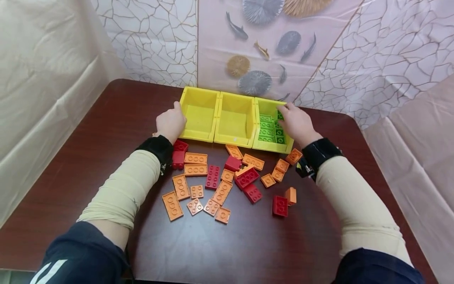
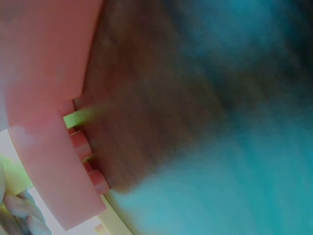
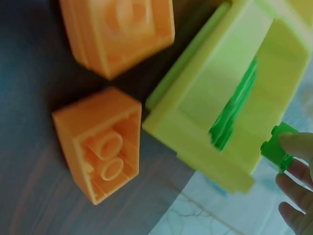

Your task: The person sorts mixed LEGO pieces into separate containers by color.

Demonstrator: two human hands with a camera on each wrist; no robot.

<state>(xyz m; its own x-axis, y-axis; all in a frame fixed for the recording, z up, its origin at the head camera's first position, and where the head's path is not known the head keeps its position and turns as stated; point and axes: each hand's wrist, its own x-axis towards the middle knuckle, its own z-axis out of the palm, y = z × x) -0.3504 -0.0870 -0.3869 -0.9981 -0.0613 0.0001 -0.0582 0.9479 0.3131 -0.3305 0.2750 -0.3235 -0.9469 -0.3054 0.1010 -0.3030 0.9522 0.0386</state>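
Observation:
Three yellow bins (image 1: 216,114) stand joined in a row toward the far side of the table. My left hand (image 1: 171,121) grips the outer wall of the left bin; in the left wrist view only its curled fingers (image 2: 24,213) show at the lower left corner. Over the right bin, my right hand (image 1: 296,120) pinches a green brick (image 3: 278,147) between thumb and fingers. Beneath it, green bricks (image 1: 266,128) lie in rows inside that bin. A red brick (image 2: 49,147) fills the left side of the left wrist view.
Orange bricks (image 1: 196,169) and red bricks (image 1: 213,176) lie scattered on the dark brown table (image 1: 248,244) in front of the bins. By the right bin's near corner sits an orange brick (image 3: 102,142). A patterned cloth (image 1: 234,47) hangs behind the table.

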